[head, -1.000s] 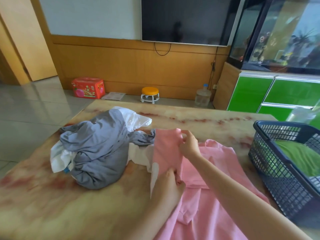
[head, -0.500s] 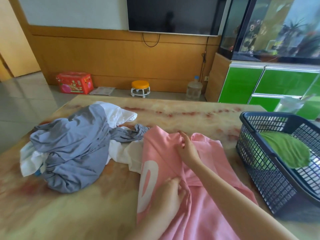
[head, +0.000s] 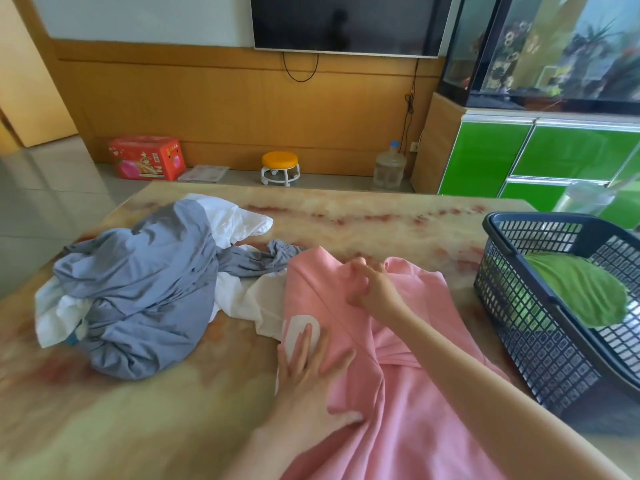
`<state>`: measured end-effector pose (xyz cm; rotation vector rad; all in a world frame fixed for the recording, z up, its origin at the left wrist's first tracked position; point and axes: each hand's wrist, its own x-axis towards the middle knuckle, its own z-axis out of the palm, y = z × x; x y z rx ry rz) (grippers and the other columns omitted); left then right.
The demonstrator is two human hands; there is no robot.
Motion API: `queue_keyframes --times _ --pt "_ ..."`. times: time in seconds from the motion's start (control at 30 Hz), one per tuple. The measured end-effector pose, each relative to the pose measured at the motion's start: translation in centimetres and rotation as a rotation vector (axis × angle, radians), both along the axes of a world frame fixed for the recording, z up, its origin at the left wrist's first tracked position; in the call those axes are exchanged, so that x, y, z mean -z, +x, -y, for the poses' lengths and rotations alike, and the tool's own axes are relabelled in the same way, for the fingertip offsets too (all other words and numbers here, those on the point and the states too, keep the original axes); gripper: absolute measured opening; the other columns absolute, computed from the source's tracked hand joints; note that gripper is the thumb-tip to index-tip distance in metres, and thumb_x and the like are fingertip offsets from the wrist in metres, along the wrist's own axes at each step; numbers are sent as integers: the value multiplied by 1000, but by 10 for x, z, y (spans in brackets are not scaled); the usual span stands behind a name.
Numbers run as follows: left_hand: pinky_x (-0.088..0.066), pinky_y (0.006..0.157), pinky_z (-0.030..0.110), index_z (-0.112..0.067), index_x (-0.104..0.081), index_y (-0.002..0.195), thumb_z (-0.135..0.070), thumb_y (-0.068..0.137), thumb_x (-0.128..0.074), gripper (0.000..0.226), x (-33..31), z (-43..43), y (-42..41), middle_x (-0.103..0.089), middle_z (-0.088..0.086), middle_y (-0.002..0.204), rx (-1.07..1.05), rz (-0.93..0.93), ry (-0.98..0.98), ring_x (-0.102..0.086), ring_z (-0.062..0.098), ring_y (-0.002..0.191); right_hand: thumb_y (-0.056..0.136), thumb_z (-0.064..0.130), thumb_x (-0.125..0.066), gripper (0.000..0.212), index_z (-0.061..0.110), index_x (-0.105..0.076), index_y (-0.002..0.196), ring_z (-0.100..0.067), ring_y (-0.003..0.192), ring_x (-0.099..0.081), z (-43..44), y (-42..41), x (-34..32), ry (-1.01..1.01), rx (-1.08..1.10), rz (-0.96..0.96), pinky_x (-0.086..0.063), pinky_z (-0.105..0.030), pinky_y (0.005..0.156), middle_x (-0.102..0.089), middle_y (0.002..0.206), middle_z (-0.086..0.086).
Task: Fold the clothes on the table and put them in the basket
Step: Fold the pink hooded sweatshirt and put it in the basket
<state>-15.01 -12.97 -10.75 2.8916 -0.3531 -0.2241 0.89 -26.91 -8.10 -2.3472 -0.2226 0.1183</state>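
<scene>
Marbled cream-and-red stone table top (head: pixel 346 220) fills the lower frame. Wood-panelled wall behind it, dark wall-mounted television (head: pixel 346 22) at upper centre.

Pink cloth garment (head: pixel 415 393) lies spread at lower centre and right, running off the bottom edge, with a white print near its left edge. Your left hand (head: pixel 308 372) lies flat on it, fingers straight and spread, pressing over the print and gripping nothing. Your right hand (head: pixel 372 287), higher up at centre, has its fingers curled, pinching a raised fold of the pink cloth.

Left of centre: crumpled grey cloth heap (head: pixel 145 289) over a white cloth garment (head: pixel 235 216). The white one touches the pink garment's left edge.

Right edge: dark blue plastic mesh basket (head: pixel 519 306) on the table, just beside the pink garment, holding a folded green garment (head: pixel 575 292).

Floor beyond: red cardboard box (head: pixel 145 157), orange-topped round stool (head: pixel 280 166), clear water jug (head: pixel 389 168).
</scene>
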Motion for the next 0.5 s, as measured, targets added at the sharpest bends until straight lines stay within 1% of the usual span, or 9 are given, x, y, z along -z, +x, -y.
queue_keyframes --times 0.03,0.07,0.13,0.2,0.27,0.33,0.37,0.43,0.5 --pt "17 109 56 -49 2 146 -83 51 -16 102 0 0 0 31 -2 153 -4 -6 16 41 24 133 62 27 -72 70 34 -50 129 -31 136 -26 0 -3 3 -54 1 -23 -36 -49 105 -30 131 0" --pt "17 109 57 -49 1 146 -83 50 -17 103 -1 -2 1 28 -2 154 -8 -8 19 40 23 134 65 32 -71 70 35 -48 132 -32 141 -18 0 -4 7 -106 10 -35 -31 -50 108 -26 140 -3" --pt "17 111 57 -48 0 146 -86 53 -18 102 -4 -5 5 23 -3 156 -23 5 19 37 21 136 79 30 -71 68 33 -43 140 -30 145 -5 -1 -3 4 -218 4 42 -18 -49 115 -11 156 -2" --pt "17 112 55 -48 3 146 -88 58 -25 101 -9 -8 12 24 -2 156 -42 21 26 36 19 136 87 33 -66 63 33 -38 144 -26 146 -2 -7 -1 -6 -267 -85 200 -6 -49 116 -4 160 0" --pt "20 110 52 -43 5 148 -86 65 -40 103 -8 -10 15 31 0 153 -38 10 19 37 22 136 92 43 -57 63 32 -31 148 -22 147 -1 -22 2 -18 -297 -223 245 -3 -44 117 -4 161 1" --pt "22 108 49 -40 5 149 -84 63 -48 110 -1 -7 15 36 2 151 -36 -3 0 40 23 134 93 53 -47 68 34 -18 151 -20 148 3 -41 7 -18 -363 -354 211 0 -43 118 -1 161 2" --pt "23 107 48 -41 6 148 -86 59 -48 114 3 -6 15 37 3 150 -38 9 -11 42 23 133 93 56 -43 69 36 -13 152 -20 148 5 -49 10 -15 -413 -412 193 1 -45 118 1 161 3" --pt "25 106 47 -42 9 148 -90 49 -39 119 8 -2 14 38 3 150 -44 4 -14 46 23 129 91 63 -37 74 36 -5 152 -22 147 8 -59 16 -3 -538 -483 124 0 -49 119 3 161 4" --pt "24 107 52 -44 10 147 -100 44 -33 125 10 -2 15 37 3 150 -30 -8 -27 47 22 129 86 71 -36 82 37 0 152 -21 147 10 -59 20 11 -579 -477 16 1 -46 119 6 161 3"
